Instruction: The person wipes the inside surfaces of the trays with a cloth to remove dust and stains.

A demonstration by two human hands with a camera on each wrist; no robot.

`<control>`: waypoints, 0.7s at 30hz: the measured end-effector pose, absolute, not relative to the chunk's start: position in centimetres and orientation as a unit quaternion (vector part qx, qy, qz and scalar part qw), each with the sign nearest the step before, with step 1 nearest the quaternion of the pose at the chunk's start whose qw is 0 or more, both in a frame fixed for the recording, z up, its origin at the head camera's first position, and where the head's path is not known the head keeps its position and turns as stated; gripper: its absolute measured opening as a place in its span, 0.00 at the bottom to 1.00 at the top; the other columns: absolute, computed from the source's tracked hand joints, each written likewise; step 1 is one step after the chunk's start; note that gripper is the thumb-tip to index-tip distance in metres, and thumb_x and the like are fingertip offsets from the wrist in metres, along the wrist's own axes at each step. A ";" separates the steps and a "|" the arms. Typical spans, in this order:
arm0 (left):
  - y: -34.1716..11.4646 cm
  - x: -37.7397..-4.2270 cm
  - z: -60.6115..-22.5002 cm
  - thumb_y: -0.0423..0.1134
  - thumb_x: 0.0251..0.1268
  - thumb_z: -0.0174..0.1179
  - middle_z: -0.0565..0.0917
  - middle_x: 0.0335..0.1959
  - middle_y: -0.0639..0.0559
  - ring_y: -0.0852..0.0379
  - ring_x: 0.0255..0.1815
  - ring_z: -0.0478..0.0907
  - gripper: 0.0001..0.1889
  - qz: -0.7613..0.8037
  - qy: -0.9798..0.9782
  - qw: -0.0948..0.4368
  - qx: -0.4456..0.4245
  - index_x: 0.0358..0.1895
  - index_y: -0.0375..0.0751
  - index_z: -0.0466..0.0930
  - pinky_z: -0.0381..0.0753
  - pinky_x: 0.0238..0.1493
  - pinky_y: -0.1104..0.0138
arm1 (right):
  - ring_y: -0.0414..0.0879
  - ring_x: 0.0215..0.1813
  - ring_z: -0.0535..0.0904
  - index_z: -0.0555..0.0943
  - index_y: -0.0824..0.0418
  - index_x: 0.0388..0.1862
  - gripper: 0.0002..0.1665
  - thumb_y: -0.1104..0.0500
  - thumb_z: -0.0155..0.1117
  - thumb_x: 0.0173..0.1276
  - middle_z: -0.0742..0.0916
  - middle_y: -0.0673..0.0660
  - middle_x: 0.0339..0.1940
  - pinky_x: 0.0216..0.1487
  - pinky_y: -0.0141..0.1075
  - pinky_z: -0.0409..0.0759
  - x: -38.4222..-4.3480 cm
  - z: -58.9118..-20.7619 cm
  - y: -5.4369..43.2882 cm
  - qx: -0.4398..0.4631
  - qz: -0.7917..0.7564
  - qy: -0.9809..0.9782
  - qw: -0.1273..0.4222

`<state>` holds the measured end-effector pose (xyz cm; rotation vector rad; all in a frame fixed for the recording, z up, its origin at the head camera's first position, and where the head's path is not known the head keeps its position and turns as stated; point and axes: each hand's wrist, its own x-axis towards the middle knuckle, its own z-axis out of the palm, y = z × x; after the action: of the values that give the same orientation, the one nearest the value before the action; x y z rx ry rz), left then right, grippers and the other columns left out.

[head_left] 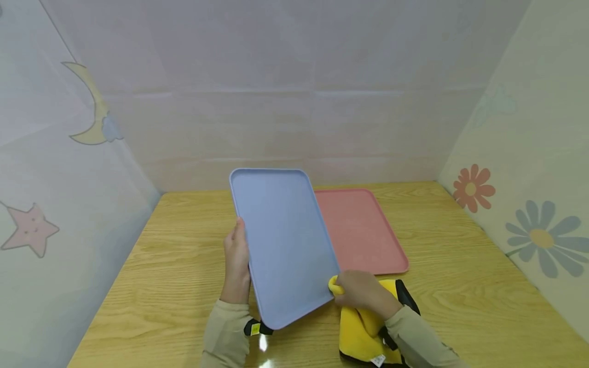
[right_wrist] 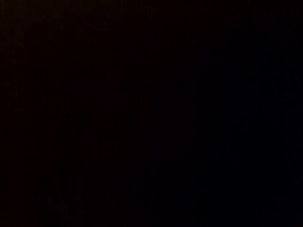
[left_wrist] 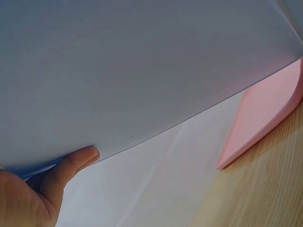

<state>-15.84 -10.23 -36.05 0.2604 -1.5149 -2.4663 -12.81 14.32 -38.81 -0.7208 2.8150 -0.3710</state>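
Both hands are full: the left hand [head_left: 236, 266] grips a tilted blue tray [head_left: 285, 245] at its nine o'clock edge, the right hand [head_left: 363, 292] holds a yellow cloth [head_left: 352, 332] near the tray's four o'clock corner. A pink tray [head_left: 363, 230] lies at three o'clock on the tabletop [head_left: 184, 266]

Left fingers [left_wrist: 75, 161] gripping, right fingers [head_left: 346, 292] curled

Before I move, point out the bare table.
Bare table lies between the star-printed wall and left hand, and between the pink tray and flowered wall. Crowded: front centre, with the right hand, blue tray and yellow cloth.
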 end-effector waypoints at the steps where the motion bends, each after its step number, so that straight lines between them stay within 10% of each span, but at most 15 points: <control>1: -10.2 -15.8 -36.1 0.50 0.69 0.42 0.75 0.24 0.51 0.60 0.23 0.72 0.21 -0.844 -0.516 0.117 0.088 0.37 0.35 0.76 0.71 0.23 0.71 | 0.39 0.17 0.55 0.61 0.56 0.11 0.19 0.61 0.63 0.48 0.60 0.47 0.12 0.20 0.29 0.54 -12.9 -38.9 14.4 -0.239 -0.131 0.956 0.108; 21: -10.4 -16.0 -36.4 0.50 0.69 0.42 0.75 0.26 0.51 0.61 0.25 0.71 0.21 -0.833 -0.535 0.108 0.097 0.40 0.33 0.75 0.71 0.26 0.70 | 0.39 0.17 0.54 0.60 0.55 0.12 0.19 0.59 0.61 0.49 0.59 0.46 0.12 0.20 0.29 0.53 -13.5 -39.1 15.3 -0.236 -0.164 0.951 0.117</control>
<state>-15.96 -10.36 -36.41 0.2867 -1.5729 -2.4498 -13.54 15.26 -39.06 -0.6911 2.7821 -0.4805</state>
